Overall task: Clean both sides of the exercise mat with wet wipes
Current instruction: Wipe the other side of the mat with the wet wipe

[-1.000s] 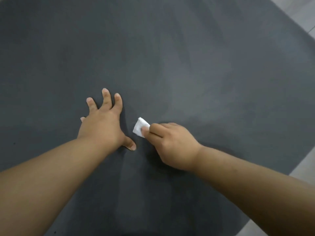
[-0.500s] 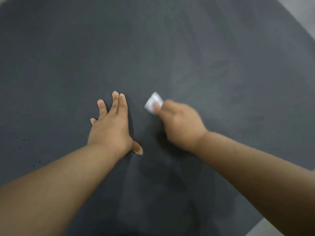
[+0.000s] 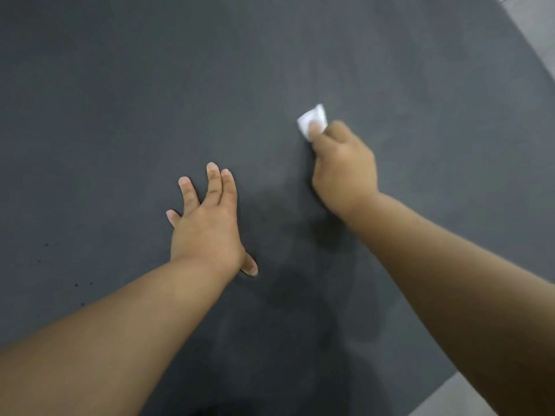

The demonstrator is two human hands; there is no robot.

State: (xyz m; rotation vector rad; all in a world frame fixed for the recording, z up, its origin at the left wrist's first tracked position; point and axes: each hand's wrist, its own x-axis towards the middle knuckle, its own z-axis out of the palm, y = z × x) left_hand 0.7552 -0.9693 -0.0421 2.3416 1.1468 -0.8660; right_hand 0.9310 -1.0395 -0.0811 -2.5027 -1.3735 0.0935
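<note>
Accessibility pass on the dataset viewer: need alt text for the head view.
A person's right hand pinches a small white wet wipe against a dark grey exercise mat. The left hand lies flat on the mat, fingers spread. Pale floor shows at the right corners.

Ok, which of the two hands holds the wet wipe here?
The right hand: its fingers pinch the white wet wipe over the dark mat. The left hand holds nothing; it lies flat on the mat, fingers spread.

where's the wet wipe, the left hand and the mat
wet wipe [image 3: 312, 117], head view, middle of the white wad
left hand [image 3: 207, 226], head view, back of the hand
mat [image 3: 120, 100], head view, bare dark surface
</note>
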